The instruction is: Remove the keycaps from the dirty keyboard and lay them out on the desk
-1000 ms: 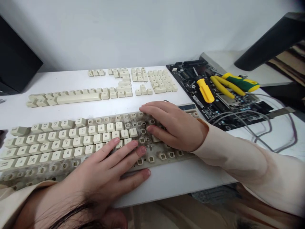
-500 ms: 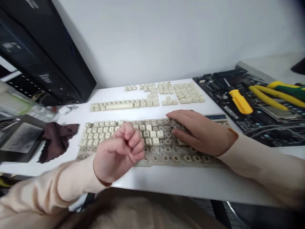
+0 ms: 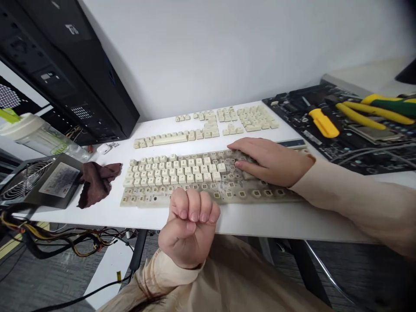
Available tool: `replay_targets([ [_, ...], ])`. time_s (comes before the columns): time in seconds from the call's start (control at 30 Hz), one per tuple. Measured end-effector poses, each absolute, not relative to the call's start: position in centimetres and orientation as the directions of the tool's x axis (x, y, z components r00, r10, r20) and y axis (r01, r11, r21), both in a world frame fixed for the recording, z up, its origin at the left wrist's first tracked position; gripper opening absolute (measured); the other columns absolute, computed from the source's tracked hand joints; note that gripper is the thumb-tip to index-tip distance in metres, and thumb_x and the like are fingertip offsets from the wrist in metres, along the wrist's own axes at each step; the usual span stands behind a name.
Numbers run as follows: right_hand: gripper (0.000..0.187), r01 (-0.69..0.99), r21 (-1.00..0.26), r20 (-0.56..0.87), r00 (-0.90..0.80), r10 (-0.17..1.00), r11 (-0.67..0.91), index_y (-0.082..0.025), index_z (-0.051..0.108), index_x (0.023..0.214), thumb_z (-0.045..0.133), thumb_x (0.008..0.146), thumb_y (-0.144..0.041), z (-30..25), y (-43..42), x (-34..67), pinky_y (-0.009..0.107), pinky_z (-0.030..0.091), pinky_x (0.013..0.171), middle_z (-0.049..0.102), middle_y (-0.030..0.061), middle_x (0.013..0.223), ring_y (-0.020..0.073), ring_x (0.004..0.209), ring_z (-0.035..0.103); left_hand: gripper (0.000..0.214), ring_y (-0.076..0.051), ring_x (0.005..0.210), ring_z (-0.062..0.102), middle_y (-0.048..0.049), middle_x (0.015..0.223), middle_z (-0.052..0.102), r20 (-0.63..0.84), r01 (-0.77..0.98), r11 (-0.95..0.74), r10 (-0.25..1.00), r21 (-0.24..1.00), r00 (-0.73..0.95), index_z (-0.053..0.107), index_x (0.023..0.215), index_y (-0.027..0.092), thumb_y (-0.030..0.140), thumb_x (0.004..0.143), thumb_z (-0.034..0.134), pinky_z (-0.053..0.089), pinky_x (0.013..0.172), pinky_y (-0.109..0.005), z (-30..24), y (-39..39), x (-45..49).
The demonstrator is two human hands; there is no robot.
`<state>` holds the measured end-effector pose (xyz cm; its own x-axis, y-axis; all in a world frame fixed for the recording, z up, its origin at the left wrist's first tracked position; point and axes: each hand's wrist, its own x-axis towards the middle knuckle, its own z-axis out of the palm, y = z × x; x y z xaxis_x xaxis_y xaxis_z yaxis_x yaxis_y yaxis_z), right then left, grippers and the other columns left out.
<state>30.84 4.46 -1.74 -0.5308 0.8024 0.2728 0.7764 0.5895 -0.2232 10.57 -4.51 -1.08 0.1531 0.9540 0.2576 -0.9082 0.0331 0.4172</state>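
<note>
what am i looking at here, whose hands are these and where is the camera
There is no machine here. A person wears a camera on the head, so the one picture looks forward and down at their own two hands. The right hand lies flat on an old keyboard that has many keys pulled off. The left hand is a closed fist at the near edge of the table; whether it holds anything is hidden. Behind the keyboard, loose keycaps lie in rows. To the right is a circuit board with a screwdriver and pliers on it. To the left are a dark cloth, a power supply and a black computer case.
</note>
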Motion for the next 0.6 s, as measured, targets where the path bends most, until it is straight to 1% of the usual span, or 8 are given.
replay_targets([
  [0.33,0.046,0.755,-0.19,0.313,-0.559,0.768,0.628,-0.01,0.051,0.12,0.034,0.089,-0.039,-1.78,4.48,30.98,0.046,0.047,0.085,0.06,0.0152,0.112,0.0284,0.102,0.056,0.031,-0.008,0.051,0.026,0.0053,0.054,0.023,0.216,-0.906,0.072,0.961,0.417,0.175,0.024,0.057,0.017,0.01,0.054,0.055,0.033,0.051,-0.017,-1.95,-3.96,10.59],
  [0.5,0.047,0.756,-0.192,0.313,-0.558,0.769,0.626,-0.008,0.052,0.12,0.034,0.088,-0.038,-1.83,4.47,31.01,0.047,0.047,0.084,0.06,0.0165,0.111,0.0295,0.101,0.056,0.032,-0.008,0.052,0.025,0.0054,0.056,0.024,0.202,-0.902,0.086,0.961,0.423,0.187,0.024,0.059,0.018,0.01,0.06,0.056,0.033,0.051,-0.017,-2.01,-4.13,10.39],
  [0.6,0.047,0.757,-0.196,0.315,-0.554,0.771,0.624,-0.01,0.051,0.121,0.034,0.089,-0.039,-1.86,4.49,31.02,0.046,0.047,0.085,0.06,0.0158,0.112,0.0291,0.102,0.056,0.033,-0.007,0.052,0.025,0.0055,0.057,0.024,0.194,-0.899,0.1,0.961,0.427,0.199,0.024,0.061,0.018,0.01,0.063,0.057,0.034,0.052,-0.015,-1.99,-4.25,10.29],
])
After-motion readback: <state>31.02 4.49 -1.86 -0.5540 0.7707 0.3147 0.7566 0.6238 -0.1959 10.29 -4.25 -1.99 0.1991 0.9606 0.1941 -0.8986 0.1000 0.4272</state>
